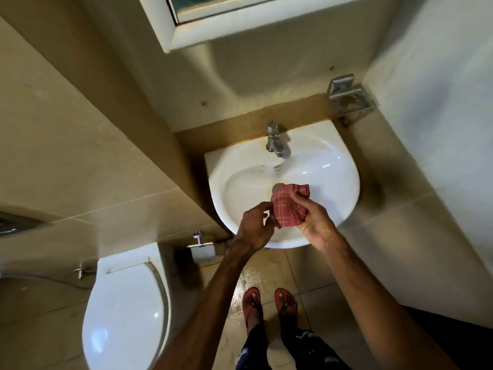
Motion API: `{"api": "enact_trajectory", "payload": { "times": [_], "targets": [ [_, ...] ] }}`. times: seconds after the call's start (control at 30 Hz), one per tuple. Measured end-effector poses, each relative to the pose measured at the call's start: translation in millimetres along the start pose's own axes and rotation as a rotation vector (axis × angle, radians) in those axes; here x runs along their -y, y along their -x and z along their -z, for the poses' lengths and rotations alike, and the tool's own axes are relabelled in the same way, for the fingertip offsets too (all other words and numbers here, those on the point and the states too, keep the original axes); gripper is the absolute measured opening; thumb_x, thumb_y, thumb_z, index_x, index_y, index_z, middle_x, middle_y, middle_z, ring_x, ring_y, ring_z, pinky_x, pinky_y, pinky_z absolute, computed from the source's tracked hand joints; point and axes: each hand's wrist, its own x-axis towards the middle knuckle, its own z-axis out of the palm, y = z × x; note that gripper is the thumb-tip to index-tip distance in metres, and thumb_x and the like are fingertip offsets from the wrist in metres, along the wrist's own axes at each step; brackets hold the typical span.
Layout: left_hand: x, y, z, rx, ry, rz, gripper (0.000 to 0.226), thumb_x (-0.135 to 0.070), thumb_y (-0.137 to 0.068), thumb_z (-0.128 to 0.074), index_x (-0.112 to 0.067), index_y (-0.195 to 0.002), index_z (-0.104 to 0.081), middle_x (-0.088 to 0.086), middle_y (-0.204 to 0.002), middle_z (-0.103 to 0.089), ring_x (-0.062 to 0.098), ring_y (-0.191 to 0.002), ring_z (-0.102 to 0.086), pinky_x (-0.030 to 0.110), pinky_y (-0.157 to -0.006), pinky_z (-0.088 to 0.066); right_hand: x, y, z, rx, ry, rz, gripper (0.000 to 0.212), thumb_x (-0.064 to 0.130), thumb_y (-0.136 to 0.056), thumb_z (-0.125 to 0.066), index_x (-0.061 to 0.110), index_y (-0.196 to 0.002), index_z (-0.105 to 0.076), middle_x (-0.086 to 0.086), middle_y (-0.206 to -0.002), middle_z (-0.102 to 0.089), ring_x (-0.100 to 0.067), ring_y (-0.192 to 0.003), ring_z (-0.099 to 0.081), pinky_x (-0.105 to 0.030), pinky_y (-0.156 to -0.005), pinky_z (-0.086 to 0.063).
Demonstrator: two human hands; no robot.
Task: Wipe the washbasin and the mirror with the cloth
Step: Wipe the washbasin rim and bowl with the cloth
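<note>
Cloth (286,206), red checked and bunched up, is held over the front half of the washbasin (346,182) bowl by both hands. Right hand (314,222) grips it from the right, thumb on top, fingers curled round the fabric. Left hand (253,228) pinches the cloth's left edge, fingers curled. Hands sit close together, joined by the cloth. Far end of cloth partly covers the drain (277,186); can't tell if it touches the bowl. Washbasin is white, fixed to the wall, with some brownish marks inside. Tap (276,140) stands at its back edge, spout over the bowl. Mirror (226,14) is above, only its lower frame and a strip of glass in view at the top edge. Metal holder (349,97) is on the wall behind the basin's right side. Toilet (125,303), lid down, is lower left. Small metal fixture (201,249) is on the wall between toilet and basin. Feet in red sandals (252,303) stand on the shiny tiled floor (314,268) below the basin
</note>
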Motion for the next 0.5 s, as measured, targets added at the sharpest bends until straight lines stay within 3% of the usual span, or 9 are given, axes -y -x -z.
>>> {"api": "enact_trajectory", "payload": {
  "times": [0.07, 0.13, 0.2, 0.3, 0.43, 0.5],
  "targets": [
    [-11, 7, 3, 0.004, 0.011, 0.017, 0.036, -0.006, -0.093, -0.054, -0.013, -0.126, -0.066, -0.001, -0.108, -0.076, 0.018, -0.099, -0.073, 0.029, -0.094, -0.055, 4, 8, -4, -0.039, 0.073, 0.023, 0.05, 0.016, -0.081, -0.084, 0.004, -0.127, -0.07, -0.025, -0.128, -0.07, -0.044, -0.125, -0.063, -0.059, -0.107, -0.051],
    [-20, 9, 10, -0.006, -0.045, 0.025, 0.036, -0.009, -0.095, -0.054, -0.014, -0.129, -0.065, -0.002, -0.118, -0.074, 0.019, -0.105, -0.071, 0.019, -0.089, -0.052, 8, 11, -7, -0.118, 0.105, 0.02, 0.045, 0.007, -0.079, -0.082, 0.004, -0.123, -0.072, -0.023, -0.122, -0.073, -0.045, -0.122, -0.065, -0.061, -0.109, -0.049],
    [-23, 6, 16, -0.023, -0.114, 0.032, 0.038, -0.01, -0.095, -0.056, -0.012, -0.132, -0.062, 0.001, -0.129, -0.069, 0.022, -0.112, -0.068, 0.019, -0.089, -0.049, 15, 9, -9, -0.176, 0.089, -0.021, 0.039, 0.003, -0.085, -0.076, 0.004, -0.124, -0.07, -0.02, -0.123, -0.073, -0.041, -0.122, -0.066, -0.055, -0.109, -0.051],
    [-20, -10, 26, -0.046, -0.25, 0.031, 0.041, -0.014, -0.095, -0.058, -0.012, -0.136, -0.058, 0.006, -0.135, -0.064, 0.025, -0.123, -0.061, 0.035, -0.102, -0.05, 26, -15, -5, -0.261, 0.005, -0.038, 0.034, -0.002, -0.091, -0.068, 0.003, -0.124, -0.066, -0.019, -0.124, -0.072, -0.036, -0.117, -0.069, -0.05, -0.105, -0.054],
    [-4, -44, 39, -0.076, -0.432, 0.056, 0.046, -0.013, -0.093, -0.055, -0.013, -0.14, -0.054, 0.005, -0.142, -0.058, 0.023, -0.132, -0.053, 0.032, -0.107, -0.044, 60, -72, 4, -0.5, 0.059, 0.206, 0.038, 0.01, -0.097, -0.064, 0.007, -0.135, -0.06, -0.017, -0.128, -0.07, -0.035, -0.115, -0.07, -0.042, -0.088, -0.059],
    [7, -63, 46, -0.08, -0.479, 0.077, 0.049, -0.009, -0.09, -0.055, -0.01, -0.139, -0.053, 0.007, -0.144, -0.054, 0.025, -0.134, -0.051, 0.035, -0.108, -0.046, 80, -91, -3, -0.595, 0.131, 0.332, 0.044, 0.019, -0.103, -0.058, 0.011, -0.145, -0.051, -0.018, -0.136, -0.064, -0.033, -0.12, -0.066, -0.025, -0.088, -0.056]
  ]
}}
